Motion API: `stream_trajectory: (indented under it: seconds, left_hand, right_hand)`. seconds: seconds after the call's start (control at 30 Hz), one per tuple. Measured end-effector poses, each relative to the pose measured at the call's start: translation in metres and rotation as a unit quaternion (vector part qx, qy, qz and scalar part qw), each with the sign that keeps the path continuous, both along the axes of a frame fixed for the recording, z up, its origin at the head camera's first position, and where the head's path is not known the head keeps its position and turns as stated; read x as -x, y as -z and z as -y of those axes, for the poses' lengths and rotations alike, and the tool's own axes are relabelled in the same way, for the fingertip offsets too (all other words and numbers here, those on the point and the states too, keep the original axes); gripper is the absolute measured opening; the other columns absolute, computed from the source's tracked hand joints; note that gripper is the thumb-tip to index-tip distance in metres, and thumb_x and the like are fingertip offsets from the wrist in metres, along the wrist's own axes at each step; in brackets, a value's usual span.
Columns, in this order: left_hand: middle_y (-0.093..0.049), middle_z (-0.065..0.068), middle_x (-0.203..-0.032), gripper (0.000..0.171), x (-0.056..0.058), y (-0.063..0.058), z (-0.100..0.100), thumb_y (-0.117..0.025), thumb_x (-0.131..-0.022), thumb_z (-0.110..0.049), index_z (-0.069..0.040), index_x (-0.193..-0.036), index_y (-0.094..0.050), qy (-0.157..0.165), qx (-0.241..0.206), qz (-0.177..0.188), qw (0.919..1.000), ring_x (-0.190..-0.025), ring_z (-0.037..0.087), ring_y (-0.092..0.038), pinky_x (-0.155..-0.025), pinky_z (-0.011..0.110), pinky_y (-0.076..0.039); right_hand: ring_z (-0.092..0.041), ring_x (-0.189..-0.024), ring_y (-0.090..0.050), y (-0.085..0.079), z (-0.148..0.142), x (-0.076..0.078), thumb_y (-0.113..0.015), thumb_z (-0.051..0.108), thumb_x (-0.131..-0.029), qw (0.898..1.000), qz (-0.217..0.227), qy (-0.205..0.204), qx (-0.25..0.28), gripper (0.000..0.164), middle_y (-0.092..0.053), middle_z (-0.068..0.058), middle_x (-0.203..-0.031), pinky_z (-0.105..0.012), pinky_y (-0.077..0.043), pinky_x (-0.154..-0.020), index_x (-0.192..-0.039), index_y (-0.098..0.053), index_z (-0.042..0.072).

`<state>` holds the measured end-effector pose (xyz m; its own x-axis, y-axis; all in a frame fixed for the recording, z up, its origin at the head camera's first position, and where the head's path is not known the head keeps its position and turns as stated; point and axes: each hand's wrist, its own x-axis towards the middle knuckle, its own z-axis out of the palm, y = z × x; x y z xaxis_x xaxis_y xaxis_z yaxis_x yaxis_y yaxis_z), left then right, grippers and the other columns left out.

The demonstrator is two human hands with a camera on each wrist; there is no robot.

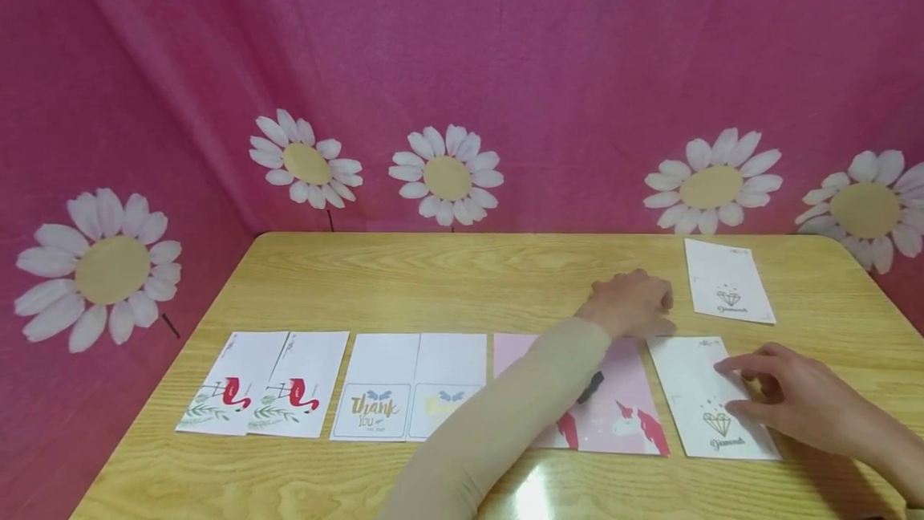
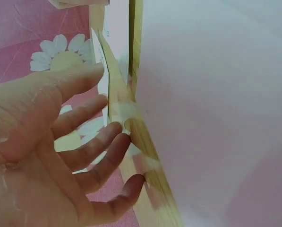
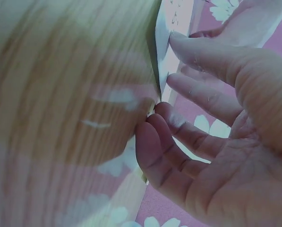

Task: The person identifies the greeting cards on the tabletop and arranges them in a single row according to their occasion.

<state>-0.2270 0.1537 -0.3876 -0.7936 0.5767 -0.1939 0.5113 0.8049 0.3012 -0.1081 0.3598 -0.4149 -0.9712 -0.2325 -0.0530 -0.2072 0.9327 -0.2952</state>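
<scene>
A white card with a gold diamond drawing [image 1: 693, 379] lies flat at the right end of the front row. My right hand [image 1: 801, 404] rests over its right edge, thumb and fingertips on the card and loosely bent. In the right wrist view the fingers [image 3: 202, 97] are spread along the card's edge. Reaching across the row, my left hand [image 1: 630, 303] is just behind the card's upper left corner. Its fingers [image 2: 96, 149] look relaxed and apart in the left wrist view. Behind and to the right lies a second diamond card [image 1: 725, 275].
Pink unicorn cards [image 1: 628, 408] are partly hidden under my left forearm. Farther left lie two "Thank You" cards [image 1: 371, 359] and two overlapping flamingo cards [image 1: 314, 359]. The wooden table [image 1: 433, 279] meets a pink daisy-print cloth [image 1: 549, 87] at the back and left.
</scene>
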Motion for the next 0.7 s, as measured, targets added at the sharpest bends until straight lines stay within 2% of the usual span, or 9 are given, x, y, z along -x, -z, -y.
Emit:
stream_trajectory:
  seconds: [0.13,0.23,0.3,0.4,0.47,0.53,0.6,0.63,0.7]
  left_hand:
    - [-0.048,-0.02,-0.143,0.05,0.003,0.0,-0.011,-0.061,-0.098,-0.052,-0.055,-0.146,-0.045,0.028,0.04,0.005,0.9988,-0.123,0.004,-0.047,-0.103,0.039,-0.04]
    - [-0.039,-0.021,-0.152,0.054,0.002,-0.001,-0.019,-0.054,-0.101,-0.054,-0.063,-0.15,-0.032,0.035,0.085,-0.001,0.9958,-0.129,0.005,-0.041,-0.108,0.042,-0.037]
    - [-0.035,-0.022,-0.154,0.053,0.001,-0.002,-0.022,-0.051,-0.102,-0.055,-0.066,-0.149,-0.029,0.034,0.114,-0.01,0.9929,-0.13,0.004,-0.039,-0.107,0.041,-0.037]
    - [-0.031,-0.024,-0.156,0.05,-0.002,-0.003,-0.023,-0.048,-0.103,-0.056,-0.068,-0.147,-0.028,0.028,0.142,-0.018,0.9894,-0.13,0.004,-0.036,-0.103,0.039,-0.037]
    - [-0.03,-0.025,-0.156,0.049,-0.004,-0.004,-0.023,-0.048,-0.103,-0.057,-0.069,-0.147,-0.028,0.027,0.151,-0.022,0.9878,-0.128,0.004,-0.036,-0.099,0.038,-0.038]
    - [-0.03,-0.025,-0.156,0.05,-0.004,-0.004,-0.023,-0.048,-0.103,-0.057,-0.07,-0.146,-0.027,0.024,0.155,-0.024,0.9873,-0.126,0.004,-0.036,-0.098,0.037,-0.038]
    - [-0.031,-0.026,-0.155,0.05,-0.004,-0.003,-0.023,-0.048,-0.103,-0.058,-0.07,-0.146,-0.027,0.024,0.156,-0.027,0.9872,-0.123,0.004,-0.037,-0.096,0.037,-0.039]
    - [-0.031,-0.026,-0.155,0.05,-0.004,-0.003,-0.023,-0.048,-0.103,-0.058,-0.07,-0.146,-0.027,0.022,0.155,-0.026,0.9873,-0.123,0.004,-0.037,-0.096,0.036,-0.039]
    - [-0.031,-0.026,-0.155,0.05,-0.004,-0.002,-0.023,-0.049,-0.102,-0.058,-0.07,-0.146,-0.028,0.019,0.152,-0.025,0.9879,-0.123,0.004,-0.037,-0.097,0.037,-0.039]
  right_hand:
    - [-0.002,-0.072,-0.038,-0.001,-0.002,0.001,-0.087,0.026,-0.08,1.0,0.003,-0.002,0.013,0.045,-0.056,0.0,-0.092,-0.023,-0.031,-0.061,-0.119,-0.074,0.007]
    - [-0.001,-0.071,-0.043,-0.003,-0.005,0.003,-0.084,0.025,-0.084,1.0,0.01,0.012,0.026,0.039,-0.062,0.002,-0.092,-0.021,-0.035,-0.06,-0.117,-0.074,0.008]
    - [-0.002,-0.072,-0.052,-0.006,-0.01,0.006,-0.081,0.025,-0.088,0.999,0.009,0.031,0.04,0.035,-0.068,0.001,-0.09,-0.02,-0.04,-0.059,-0.116,-0.074,0.006]
    - [-0.011,-0.074,-0.064,-0.01,-0.02,0.012,-0.072,0.031,-0.096,0.994,0.014,0.088,0.063,0.042,-0.074,-0.009,-0.091,-0.022,-0.047,-0.056,-0.122,-0.069,-0.002]
    - [-0.017,-0.074,-0.069,-0.011,-0.03,0.019,-0.065,0.037,-0.101,0.986,0.025,0.137,0.091,0.053,-0.073,-0.021,-0.094,-0.025,-0.051,-0.055,-0.128,-0.061,-0.009]
    - [-0.016,-0.072,-0.069,-0.009,-0.04,0.026,-0.058,0.041,-0.104,0.974,0.035,0.186,0.121,0.062,-0.069,-0.032,-0.103,-0.027,-0.054,-0.055,-0.133,-0.053,-0.014]
    - [-0.013,-0.069,-0.067,-0.008,-0.051,0.035,-0.055,0.041,-0.105,0.96,0.046,0.226,0.161,0.068,-0.066,-0.037,-0.106,-0.029,-0.057,-0.056,-0.137,-0.046,-0.017]
    - [-0.011,-0.068,-0.068,-0.008,-0.056,0.04,-0.053,0.041,-0.105,0.952,0.056,0.237,0.185,0.07,-0.067,-0.035,-0.102,-0.029,-0.058,-0.057,-0.139,-0.042,-0.019]
    - [-0.006,-0.068,-0.067,-0.007,-0.064,0.049,-0.052,0.04,-0.106,0.939,0.072,0.247,0.226,0.073,-0.073,-0.017,-0.09,-0.028,-0.06,-0.06,-0.143,-0.035,-0.021]
